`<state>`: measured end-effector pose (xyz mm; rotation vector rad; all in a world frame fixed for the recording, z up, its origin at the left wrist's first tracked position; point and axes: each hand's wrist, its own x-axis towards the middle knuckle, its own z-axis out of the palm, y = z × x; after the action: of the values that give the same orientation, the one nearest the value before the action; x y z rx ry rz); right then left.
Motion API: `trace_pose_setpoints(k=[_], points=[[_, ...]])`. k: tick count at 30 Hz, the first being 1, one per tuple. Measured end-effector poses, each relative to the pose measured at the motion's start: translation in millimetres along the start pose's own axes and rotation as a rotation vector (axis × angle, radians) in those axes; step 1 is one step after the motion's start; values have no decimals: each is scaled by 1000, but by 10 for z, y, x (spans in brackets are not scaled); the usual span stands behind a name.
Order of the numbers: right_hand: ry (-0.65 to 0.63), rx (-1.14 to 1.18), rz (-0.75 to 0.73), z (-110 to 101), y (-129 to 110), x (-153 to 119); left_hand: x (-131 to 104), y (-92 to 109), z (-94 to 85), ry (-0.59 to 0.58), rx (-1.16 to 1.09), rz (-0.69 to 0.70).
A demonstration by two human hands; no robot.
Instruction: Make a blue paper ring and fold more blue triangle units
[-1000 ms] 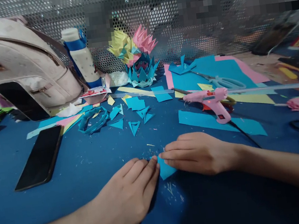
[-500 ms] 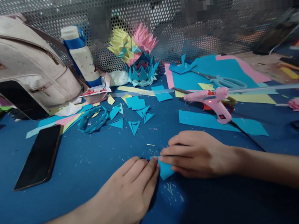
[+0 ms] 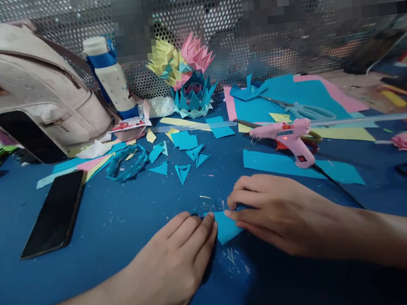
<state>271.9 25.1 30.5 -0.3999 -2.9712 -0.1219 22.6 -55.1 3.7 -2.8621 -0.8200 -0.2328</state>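
Note:
A small piece of blue paper [image 3: 226, 229] lies on the table between my two hands, its left and right ends covered by fingers. My left hand [image 3: 185, 248] presses the paper's left side with closed fingertips. At its upper right edge, my right hand [image 3: 270, 208] has its fingers bent together on the paper, thumb side nearest me. Just beyond my hands are several folded blue triangles [image 3: 183, 173] and a ring of joined blue paper [image 3: 126, 163].
A pink hot glue gun [image 3: 291, 139] stands at right, its cord running behind my right wrist. Scissors [image 3: 302, 109] rest on blue and pink sheets. A black phone [image 3: 55, 213] lies at left. Behind are a flask [image 3: 109, 80], a backpack [image 3: 24, 85] and spiky paper flowers [image 3: 194, 94].
My right hand has slid a little to the right along the paper, uncovering more of its blue surface. My left hand has stayed in place.

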Motion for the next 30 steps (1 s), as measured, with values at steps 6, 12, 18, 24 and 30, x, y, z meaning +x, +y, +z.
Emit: trace_pose_setpoints(k=[6,12,18,24,30], points=[[-45,50,45,-70,11,-37,6,-21,-7,-65,-42,26],[-19,171,29,-35,90,-16,38,-54,-23,-124,-115,51],[-43,127,-16,52,149,-3,69,-81,-34,-134,-128,66],[-37,60,-34,167,130,63,64,-81,-43,-138,-130,66],[-51,33,-49,47,68,83,59,-64,-25,-128,-137,74]])
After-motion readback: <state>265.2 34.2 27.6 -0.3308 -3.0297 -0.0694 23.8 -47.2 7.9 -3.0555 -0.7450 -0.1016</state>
